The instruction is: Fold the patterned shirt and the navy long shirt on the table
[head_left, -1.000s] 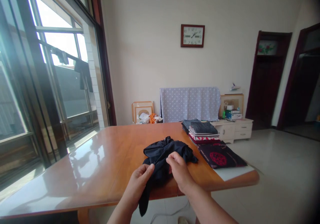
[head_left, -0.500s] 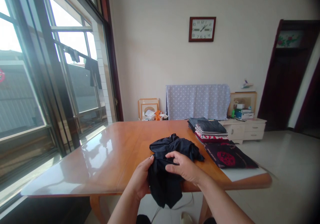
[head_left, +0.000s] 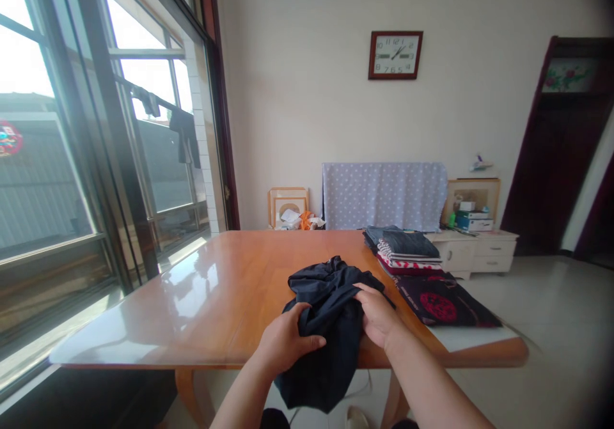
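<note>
A crumpled dark navy garment (head_left: 330, 327) lies on the wooden table (head_left: 259, 269), its lower part hanging over the near edge. Whether it is a top or trousers I cannot make out. On its left side rests my left hand (head_left: 288, 339), thumb and index finger spread apart against the cloth; the other fingers are hidden. My right hand (head_left: 378, 317) grips a fold on the right side, with the thumb on top and the other fingers curled beneath.
To the right lie a stack of folded clothes (head_left: 410, 253) and a dark flat item with a red round print (head_left: 446, 298). A large window (head_left: 158, 128) is at left. Behind the table stand a cloth-covered object (head_left: 384, 195) and a white cabinet (head_left: 480, 253).
My right hand has moved right and down and closed on the garment's right side. My left hand has shifted over the cloth with its thumb spread. The hanging part is wider and lower.
</note>
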Tool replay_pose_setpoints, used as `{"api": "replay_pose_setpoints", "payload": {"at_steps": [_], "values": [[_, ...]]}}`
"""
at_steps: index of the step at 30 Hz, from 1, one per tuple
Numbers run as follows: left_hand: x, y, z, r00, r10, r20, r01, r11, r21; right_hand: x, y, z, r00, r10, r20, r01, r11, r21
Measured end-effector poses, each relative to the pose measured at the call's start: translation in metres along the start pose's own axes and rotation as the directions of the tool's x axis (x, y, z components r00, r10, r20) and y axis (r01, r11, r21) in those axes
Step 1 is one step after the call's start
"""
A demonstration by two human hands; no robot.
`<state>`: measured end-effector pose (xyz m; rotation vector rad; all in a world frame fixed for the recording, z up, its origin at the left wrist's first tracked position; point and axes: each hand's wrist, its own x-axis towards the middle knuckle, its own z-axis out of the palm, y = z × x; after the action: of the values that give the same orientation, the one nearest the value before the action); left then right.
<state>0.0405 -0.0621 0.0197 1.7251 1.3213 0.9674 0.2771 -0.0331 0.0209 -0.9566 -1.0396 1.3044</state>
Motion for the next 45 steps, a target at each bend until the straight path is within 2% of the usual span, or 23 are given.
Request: {"api": "replay_pose_setpoints", "payload": {"at_steps": [2,3,5,7,9,12,14,15,16,18,21,24,26,29,31,33,35,37,39,40,42,44,45], "values": [[0.007,-0.001,0.003,0.999,0.002,-0.034,0.002,0.994,0.107,-0.005,-0.012,0.004,0.996,0.044,0.077,-0.053,0.992,0.116],[0.010,0.000,0.005,0.999,-0.007,-0.047,0.009,0.999,0.038,-0.008,-0.018,0.005,0.992,0.075,0.105,-0.088,0.989,0.123],[0.015,0.002,0.006,0.998,-0.058,-0.039,0.044,0.954,-0.297,-0.015,-0.029,0.004,0.975,0.134,0.176,-0.148,0.987,0.067],[0.019,0.005,0.006,0.989,-0.149,0.025,0.133,0.775,-0.618,-0.020,-0.036,0.002,0.948,0.160,0.276,-0.148,0.987,-0.064],[0.021,0.009,0.005,0.956,-0.259,0.137,0.269,0.591,-0.761,-0.021,-0.036,-0.001,0.930,0.138,0.341,-0.045,0.963,-0.265],[0.022,0.015,0.003,0.872,-0.338,0.353,0.472,0.396,-0.788,-0.014,-0.023,-0.003,0.944,0.053,0.325,0.163,0.780,-0.603],[0.021,0.019,0.000,0.823,-0.290,0.488,0.564,0.318,-0.762,-0.007,-0.011,-0.002,0.964,0.012,0.265,0.198,0.632,-0.749],[0.019,0.021,-0.002,0.805,-0.258,0.533,0.592,0.306,-0.746,-0.004,-0.007,-0.002,0.973,-0.014,0.230,0.193,0.594,-0.781],[0.017,0.022,-0.003,0.797,-0.232,0.557,0.604,0.313,-0.733,-0.001,-0.004,-0.001,0.979,-0.048,0.196,0.185,0.596,-0.781],[0.012,0.023,-0.006,0.836,-0.173,0.521,0.543,0.400,-0.738,0.002,-0.003,0.001,0.985,-0.105,0.139,0.172,0.719,-0.674],[0.009,0.015,-0.006,0.935,-0.041,0.351,0.291,0.656,-0.697,0.004,-0.011,0.004,0.993,-0.060,0.100,0.087,0.952,-0.293],[0.017,0.003,0.001,0.981,-0.015,0.194,0.103,0.886,-0.453,0.004,-0.018,0.009,0.993,0.060,0.104,-0.061,0.998,0.011],[0.026,-0.004,0.006,0.997,-0.027,0.069,0.049,0.939,-0.341,0.003,-0.022,0.010,0.982,0.146,0.119,-0.156,0.985,0.080],[0.038,-0.008,0.010,0.997,-0.076,-0.033,0.053,0.888,-0.457,-0.003,-0.026,0.009,0.969,0.176,0.172,-0.189,0.980,0.066],[0.042,-0.007,0.010,0.987,-0.158,0.000,0.123,0.767,-0.630,-0.006,-0.027,0.006,0.961,0.131,0.243,-0.125,0.991,-0.042],[0.043,-0.005,0.009,0.962,-0.254,0.098,0.237,0.603,-0.761,-0.008,-0.024,0.002,0.951,0.083,0.298,-0.002,0.965,-0.261],[0.042,-0.002,0.008,0.920,-0.310,0.240,0.365,0.456,-0.812,-0.005,-0.015,-0.001,0.953,0.033,0.300,0.136,0.841,-0.524],[0.041,0.000,0.007,0.877,-0.297,0.378,0.470,0.367,-0.802,0.001,-0.003,-0.003,0.967,-0.008,0.253,0.195,0.662,-0.723],[0.038,0.002,0.005,0.847,-0.255,0.467,0.531,0.346,-0.773,0.008,0.007,-0.003,0.982,-0.039,0.184,0.175,0.539,-0.824],[0.036,0.003,0.004,0.842,-0.242,0.482,0.539,0.359,-0.762,0.011,0.009,-0.003,0.988,-0.062,0.144,0.155,0.535,-0.831],[0.031,0.007,0.001,0.868,-0.213,0.449,0.496,0.431,-0.754,0.016,0.009,-0.002,0.993,-0.090,0.081,0.121,0.672,-0.731],[0.025,0.009,-0.003,0.928,-0.124,0.351,0.358,0.553,-0.752,0.017,0.003,0.000,0.998,-0.038,0.046,0.055,0.888,-0.457],[0.023,0.010,-0.004,0.951,-0.060,0.303,0.273,0.620,-0.735,0.017,-0.001,0.001,0.999,0.022,0.048,-0.007,0.958,-0.288]]}}
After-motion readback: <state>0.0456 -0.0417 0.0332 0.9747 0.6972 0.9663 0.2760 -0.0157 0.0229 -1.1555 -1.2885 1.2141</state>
